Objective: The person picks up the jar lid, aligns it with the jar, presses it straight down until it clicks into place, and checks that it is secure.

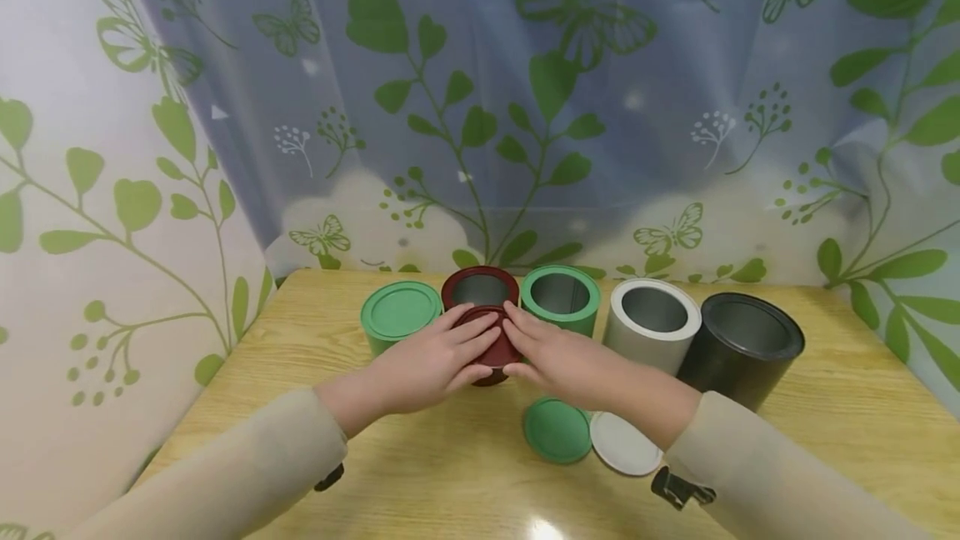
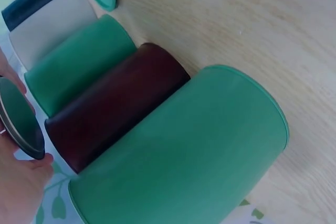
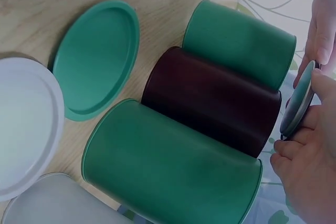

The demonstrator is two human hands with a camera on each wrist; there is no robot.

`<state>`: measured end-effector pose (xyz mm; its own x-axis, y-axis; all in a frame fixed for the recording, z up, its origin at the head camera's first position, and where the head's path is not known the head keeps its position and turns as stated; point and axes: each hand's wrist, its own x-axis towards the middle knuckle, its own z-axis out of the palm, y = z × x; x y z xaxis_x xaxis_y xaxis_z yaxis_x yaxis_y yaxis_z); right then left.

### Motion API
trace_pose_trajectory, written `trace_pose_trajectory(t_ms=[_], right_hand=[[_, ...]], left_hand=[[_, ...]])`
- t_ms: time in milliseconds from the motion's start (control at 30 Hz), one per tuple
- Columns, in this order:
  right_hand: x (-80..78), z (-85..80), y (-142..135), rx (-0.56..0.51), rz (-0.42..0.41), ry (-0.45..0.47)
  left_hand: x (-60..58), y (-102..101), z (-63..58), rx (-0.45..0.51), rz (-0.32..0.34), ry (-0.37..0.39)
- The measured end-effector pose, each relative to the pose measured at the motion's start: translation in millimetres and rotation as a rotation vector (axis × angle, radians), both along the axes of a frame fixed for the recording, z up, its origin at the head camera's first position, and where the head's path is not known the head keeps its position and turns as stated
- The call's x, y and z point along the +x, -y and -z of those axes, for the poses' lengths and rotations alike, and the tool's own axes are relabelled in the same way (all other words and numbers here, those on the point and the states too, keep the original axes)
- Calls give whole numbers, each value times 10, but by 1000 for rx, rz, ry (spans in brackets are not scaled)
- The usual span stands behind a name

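Note:
Both hands hold a dark red round lid (image 1: 497, 354) between them, near side of the open dark red can (image 1: 480, 272). My left hand (image 1: 416, 367) grips the lid's left edge, fingers laid over its top. The right hand (image 1: 570, 363) grips the opposite edge in the same way. In the left wrist view the lid's pale underside faces the can's top, with a gap between lid and can (image 2: 118, 109). The two thumbs lie close to the near rim in the head view.
Left of the red can stands a green can (image 1: 405, 308) with its lid on. To the right are open green (image 1: 561, 325), white (image 1: 636, 350) and black (image 1: 720, 373) cans. A green lid (image 1: 557, 432) and a white lid (image 1: 626, 444) lie in front on the wooden table (image 1: 442, 482).

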<state>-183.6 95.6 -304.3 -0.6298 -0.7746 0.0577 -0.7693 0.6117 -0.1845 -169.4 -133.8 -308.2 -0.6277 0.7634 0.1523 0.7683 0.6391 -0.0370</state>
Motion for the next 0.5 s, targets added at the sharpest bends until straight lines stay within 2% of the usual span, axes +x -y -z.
trace_pose_trajectory(t_ms=[267, 500], right_hand=[[-87, -20, 33, 5, 3, 16], [-156, -50, 72, 1, 5, 22]], left_hand=[[-100, 15, -38, -4, -14, 101], [-187, 53, -69, -22, -21, 119]])
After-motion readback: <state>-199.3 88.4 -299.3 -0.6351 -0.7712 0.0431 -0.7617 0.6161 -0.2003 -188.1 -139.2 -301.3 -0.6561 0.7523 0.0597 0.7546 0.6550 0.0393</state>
